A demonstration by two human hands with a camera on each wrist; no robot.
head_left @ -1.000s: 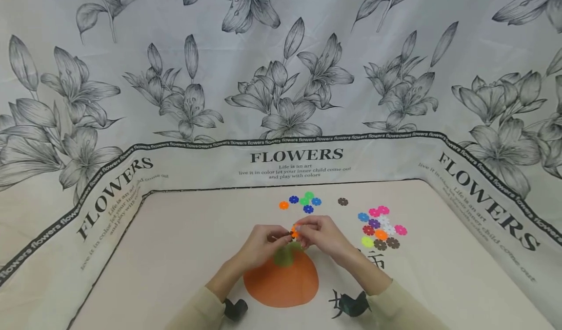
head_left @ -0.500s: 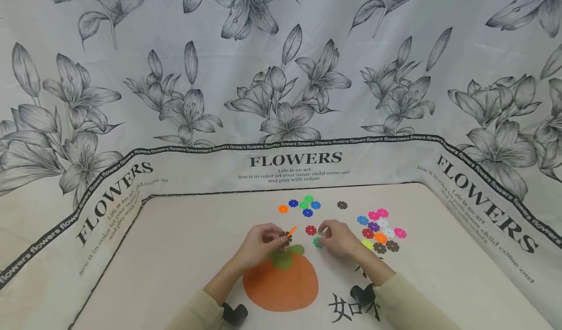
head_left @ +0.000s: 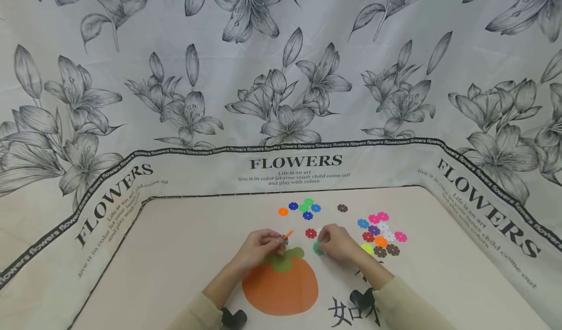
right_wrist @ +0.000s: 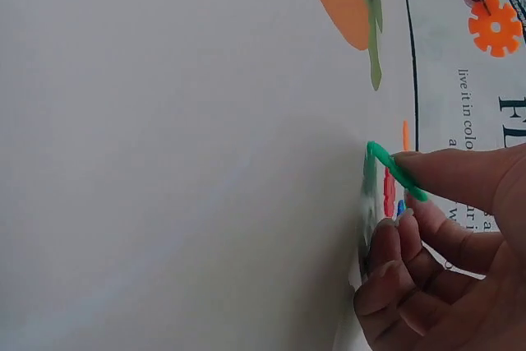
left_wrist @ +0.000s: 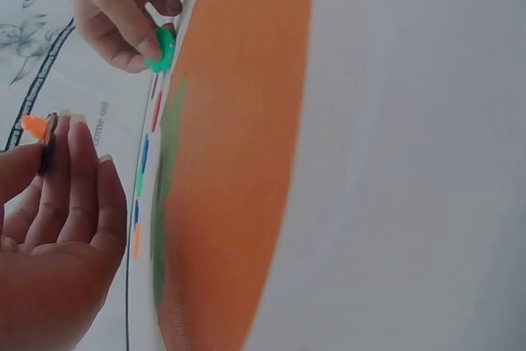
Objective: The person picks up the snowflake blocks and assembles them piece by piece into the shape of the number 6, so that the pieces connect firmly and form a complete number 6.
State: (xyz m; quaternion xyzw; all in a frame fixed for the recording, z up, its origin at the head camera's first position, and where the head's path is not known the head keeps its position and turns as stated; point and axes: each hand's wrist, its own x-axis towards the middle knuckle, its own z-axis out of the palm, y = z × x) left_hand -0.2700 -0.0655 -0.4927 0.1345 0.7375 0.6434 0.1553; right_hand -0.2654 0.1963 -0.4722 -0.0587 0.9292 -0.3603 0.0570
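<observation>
In the head view my left hand [head_left: 258,248] is above the top of the orange persimmon print [head_left: 281,291]. Between thumb and fingers it pinches a brown notched disc [left_wrist: 48,145], and an orange notched disc [right_wrist: 483,37] is slotted into that one at an angle. To the right, my right hand [head_left: 340,244] pinches a green notched disc [right_wrist: 399,173] between thumb and fingertip; one side of it is tilted up from the tablecloth. Just behind the green disc, a red notched disc [head_left: 311,233] lies flat.
Several loose discs, blue, green and orange, lie behind the hands, among them a dark blue disc [head_left: 308,216]. A lone brown disc [head_left: 342,208] is off to their right. Beside my right hand spreads a mixed pile with a pink disc [head_left: 400,237]. A flowered curtain [head_left: 290,101] hangs behind.
My right hand has left the orange disc, moved right and taken hold of the green disc. My left hand keeps the joined brown and orange discs and has drawn slightly left.
</observation>
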